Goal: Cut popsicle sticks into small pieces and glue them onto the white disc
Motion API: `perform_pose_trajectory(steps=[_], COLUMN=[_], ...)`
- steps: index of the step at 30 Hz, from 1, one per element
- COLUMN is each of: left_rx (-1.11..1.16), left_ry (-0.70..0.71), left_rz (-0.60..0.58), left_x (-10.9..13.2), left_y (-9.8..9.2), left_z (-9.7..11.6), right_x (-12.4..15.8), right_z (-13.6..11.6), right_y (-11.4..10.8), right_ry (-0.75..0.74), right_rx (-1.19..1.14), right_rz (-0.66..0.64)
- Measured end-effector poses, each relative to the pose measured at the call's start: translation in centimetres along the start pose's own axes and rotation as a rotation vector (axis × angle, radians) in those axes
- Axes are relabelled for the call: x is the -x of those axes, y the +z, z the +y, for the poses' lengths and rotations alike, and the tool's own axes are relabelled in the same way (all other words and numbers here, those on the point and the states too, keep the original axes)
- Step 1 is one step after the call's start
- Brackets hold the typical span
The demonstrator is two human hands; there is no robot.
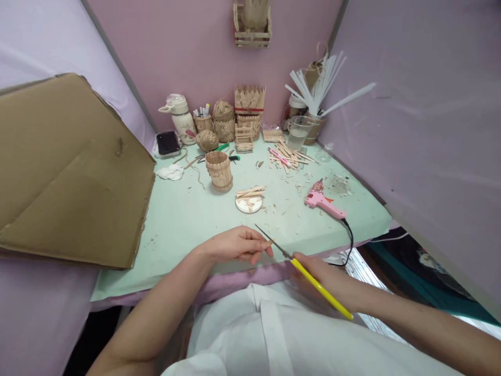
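Note:
My left hand pinches a small piece of wooden craft stick over the table's front edge. My right hand is closed around scissors with yellow handles, their thin blades pointing up and left beside the stick piece. Whether the blades touch the wood I cannot tell. Just beyond my hands, several craft sticks lie across a round white dish. Farther back and left stands a cup made of craft sticks.
A pink glue gun lies at right, its black cord running off the front edge. Loose sticks and scraps are behind it. A large cardboard sheet stands at left. A white bottle and twine balls line the back.

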State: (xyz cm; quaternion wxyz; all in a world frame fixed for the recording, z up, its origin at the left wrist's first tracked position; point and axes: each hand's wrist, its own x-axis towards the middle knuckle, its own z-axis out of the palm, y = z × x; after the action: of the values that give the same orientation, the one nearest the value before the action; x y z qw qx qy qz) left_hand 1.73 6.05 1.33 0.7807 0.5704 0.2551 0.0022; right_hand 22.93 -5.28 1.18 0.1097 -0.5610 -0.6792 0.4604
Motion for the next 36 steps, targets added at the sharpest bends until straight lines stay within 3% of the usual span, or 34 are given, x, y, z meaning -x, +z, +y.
perform_pose_trajectory(steps=[4, 11, 17, 29, 36], left_rx=[-0.01, -0.092, -0.104, -0.003, 0.091], left_ry=[0.016, 0.049, 0.049, -0.003, 0.143], left_rz=[0.069, 0.086, 0.049, 0.018, 0.091], left_x=[-0.2, 0.0, 0.0, -0.2, -0.2], left_y=[0.1, -0.1, -0.3, -0.8, -0.6], left_z=[-0.3, -0.4, -0.7, -0.7, -0.6], right_x=[0.1, 0.3, 0.3, 0.6, 0.3], right_z=[0.5, -0.3, -0.8, 1.1, -1.0], right_y=[0.3, -0.1, -0.3, 0.0, -0.7], right_ry=[0.008, 0.053, 0.083, 0.131, 0.063], right_rx=[-0.012, 0.021, 0.014, 0.006, -0.14], right_rz=[-0.006, -0.026, -0.019, 0.013, 0.086])
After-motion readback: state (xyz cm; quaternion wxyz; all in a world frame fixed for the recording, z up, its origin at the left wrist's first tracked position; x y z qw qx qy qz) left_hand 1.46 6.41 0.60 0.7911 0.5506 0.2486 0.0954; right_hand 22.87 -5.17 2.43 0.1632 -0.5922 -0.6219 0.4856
